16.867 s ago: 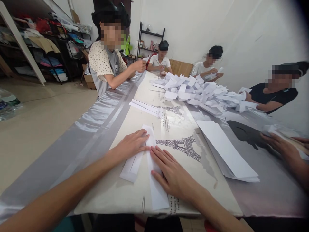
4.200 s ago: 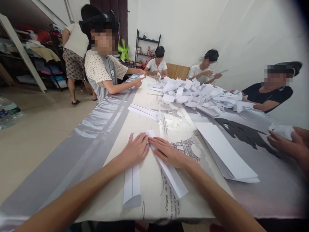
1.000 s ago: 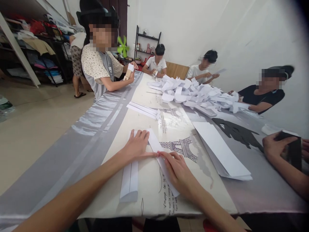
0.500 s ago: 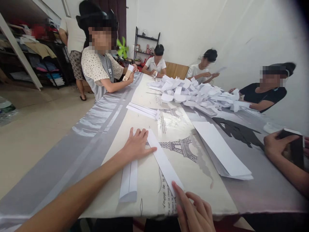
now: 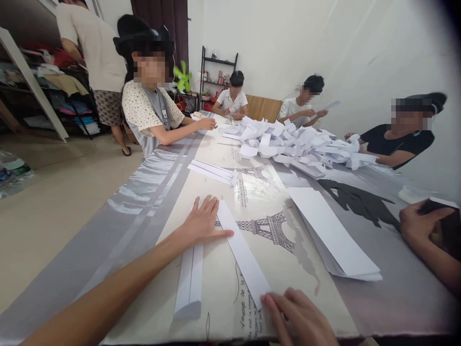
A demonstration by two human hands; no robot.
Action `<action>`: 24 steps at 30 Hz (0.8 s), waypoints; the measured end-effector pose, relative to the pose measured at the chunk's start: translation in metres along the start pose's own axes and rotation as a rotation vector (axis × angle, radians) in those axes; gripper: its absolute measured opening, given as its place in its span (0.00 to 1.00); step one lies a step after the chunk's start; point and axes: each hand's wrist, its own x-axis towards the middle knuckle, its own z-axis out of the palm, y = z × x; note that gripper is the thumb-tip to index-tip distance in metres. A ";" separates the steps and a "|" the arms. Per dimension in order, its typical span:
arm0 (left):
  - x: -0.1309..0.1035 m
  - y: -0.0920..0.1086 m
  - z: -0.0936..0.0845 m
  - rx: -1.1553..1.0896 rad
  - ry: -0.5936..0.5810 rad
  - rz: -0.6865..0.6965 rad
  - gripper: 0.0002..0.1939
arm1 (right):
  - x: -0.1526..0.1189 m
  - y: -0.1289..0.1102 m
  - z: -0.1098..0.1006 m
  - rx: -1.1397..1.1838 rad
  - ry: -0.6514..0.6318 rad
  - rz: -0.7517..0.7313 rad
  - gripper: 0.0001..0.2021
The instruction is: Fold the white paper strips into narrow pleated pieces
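Note:
A long folded white paper strip (image 5: 245, 254) lies slantwise on the printed tablecloth in front of me. My left hand (image 5: 201, 222) rests open at its far end, fingers spread and the thumb lying across the strip. At the near end, my right hand (image 5: 298, 317) has thumb and forefinger closed on the strip's corner. Partly under my left hand and wrist is a second folded paper piece (image 5: 189, 283) with a seam down its middle. Farther up the cloth lie several folded strips (image 5: 212, 172).
A stack of white paper sheets (image 5: 334, 230) lies to my right. Beyond it rises a large heap of folded paper (image 5: 288, 139). Several people sit around the table; a neighbour's hand (image 5: 421, 223) at far right holds a dark block-like object. Another person stands beside shelves (image 5: 75, 105).
My right hand has shifted slightly toward me along the strip's near end, its fingers closing there. The person at left has set down the held block; the standing person has moved left.

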 end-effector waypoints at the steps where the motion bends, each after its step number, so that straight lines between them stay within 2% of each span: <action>1: 0.000 -0.001 0.002 0.001 0.000 0.005 0.57 | 0.021 0.004 -0.002 0.051 -0.044 0.067 0.10; 3: 0.000 -0.003 0.006 0.008 0.002 0.015 0.57 | 0.072 0.011 0.001 0.114 -0.119 0.123 0.12; 6: -0.001 -0.005 0.011 0.022 0.004 0.020 0.54 | 0.146 0.022 0.025 0.057 -0.178 -0.008 0.15; 9: -0.001 -0.004 0.014 0.039 0.033 0.012 0.52 | 0.187 0.032 0.056 0.001 -0.245 -0.114 0.13; 12: -0.002 -0.002 0.015 0.050 0.056 0.008 0.52 | 0.191 0.037 0.071 0.010 -0.256 -0.151 0.14; 16: -0.003 0.001 0.013 0.009 0.042 -0.003 0.54 | 0.179 0.044 0.067 0.124 -0.258 -0.183 0.20; 19: -0.006 0.002 0.013 -0.024 0.054 -0.017 0.53 | 0.173 0.049 0.061 0.257 -0.228 -0.074 0.24; 22: -0.010 0.005 0.017 -0.058 0.106 -0.056 0.54 | 0.169 0.052 0.059 0.300 -0.164 0.102 0.14; 24: -0.012 0.005 0.019 -0.065 0.153 -0.109 0.51 | 0.166 0.051 0.059 0.282 -0.170 0.164 0.15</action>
